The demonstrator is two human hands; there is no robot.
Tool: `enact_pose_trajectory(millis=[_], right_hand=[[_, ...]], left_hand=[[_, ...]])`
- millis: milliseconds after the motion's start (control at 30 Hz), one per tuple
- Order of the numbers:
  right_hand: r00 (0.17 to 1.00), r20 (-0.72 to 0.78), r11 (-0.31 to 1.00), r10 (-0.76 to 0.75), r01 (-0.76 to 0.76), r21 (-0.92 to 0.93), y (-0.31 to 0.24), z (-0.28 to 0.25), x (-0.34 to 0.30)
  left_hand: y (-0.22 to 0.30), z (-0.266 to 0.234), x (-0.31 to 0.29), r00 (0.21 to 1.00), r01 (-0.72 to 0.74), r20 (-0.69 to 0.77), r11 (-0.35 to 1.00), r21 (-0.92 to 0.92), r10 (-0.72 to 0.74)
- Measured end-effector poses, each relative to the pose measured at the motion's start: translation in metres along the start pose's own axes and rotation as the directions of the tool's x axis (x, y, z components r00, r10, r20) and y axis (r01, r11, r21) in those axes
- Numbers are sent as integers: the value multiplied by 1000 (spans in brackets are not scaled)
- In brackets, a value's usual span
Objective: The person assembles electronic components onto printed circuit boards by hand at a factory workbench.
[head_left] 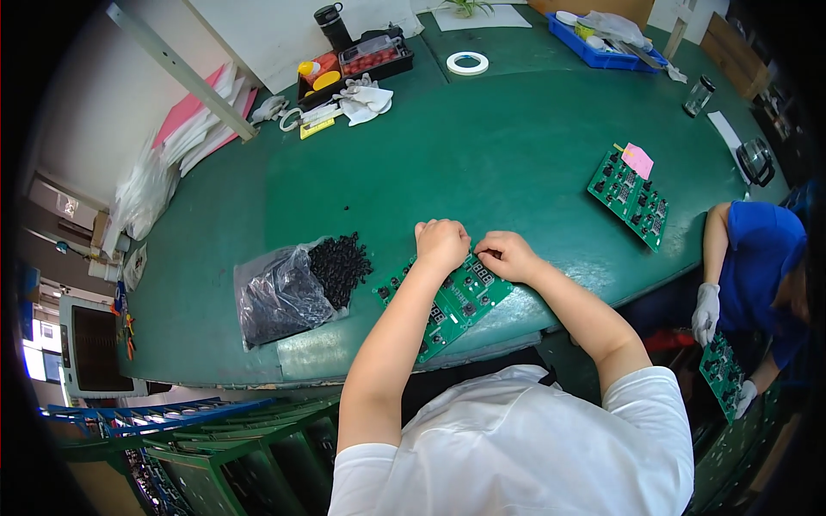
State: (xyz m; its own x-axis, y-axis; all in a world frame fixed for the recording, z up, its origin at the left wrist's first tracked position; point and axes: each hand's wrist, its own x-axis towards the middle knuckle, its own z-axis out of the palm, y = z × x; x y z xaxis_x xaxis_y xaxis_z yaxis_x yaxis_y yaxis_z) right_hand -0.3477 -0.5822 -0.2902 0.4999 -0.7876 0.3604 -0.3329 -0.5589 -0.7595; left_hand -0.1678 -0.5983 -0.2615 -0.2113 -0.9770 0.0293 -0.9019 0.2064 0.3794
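Note:
A green circuit board [456,315] with black buttons and digit displays lies on the table in front of me, under my forearms. My left hand [443,244] is over its far edge, fingers curled in; whatever they hold is hidden. Close beside it, my right hand [509,257] has thumb and forefinger pinched at the board's far corner, and anything between them is too small to make out. To the left, a pile of small black caps [341,268] spills from a clear plastic bag [280,297]. One loose black piece [347,207] lies farther off.
Another green circuit board [632,196] with a pink paper lies at the right. Beyond are a tape roll [467,64], a blue tray [594,53], a black box [361,66] and white gloves [365,101]. At far right a gloved co-worker [757,267] holds a board [721,376].

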Motion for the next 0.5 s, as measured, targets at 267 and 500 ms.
enact_pose_trajectory(millis=[267,500], right_hand=[[980,-74,959,182,-161,233,10,4,-4],[913,-6,798,409,-354,488,31,3,51]], left_hand=[[17,-5,-23,956,-180,-204,972,153,209],[23,-10,-46,980,-149,-110,978,144,165]])
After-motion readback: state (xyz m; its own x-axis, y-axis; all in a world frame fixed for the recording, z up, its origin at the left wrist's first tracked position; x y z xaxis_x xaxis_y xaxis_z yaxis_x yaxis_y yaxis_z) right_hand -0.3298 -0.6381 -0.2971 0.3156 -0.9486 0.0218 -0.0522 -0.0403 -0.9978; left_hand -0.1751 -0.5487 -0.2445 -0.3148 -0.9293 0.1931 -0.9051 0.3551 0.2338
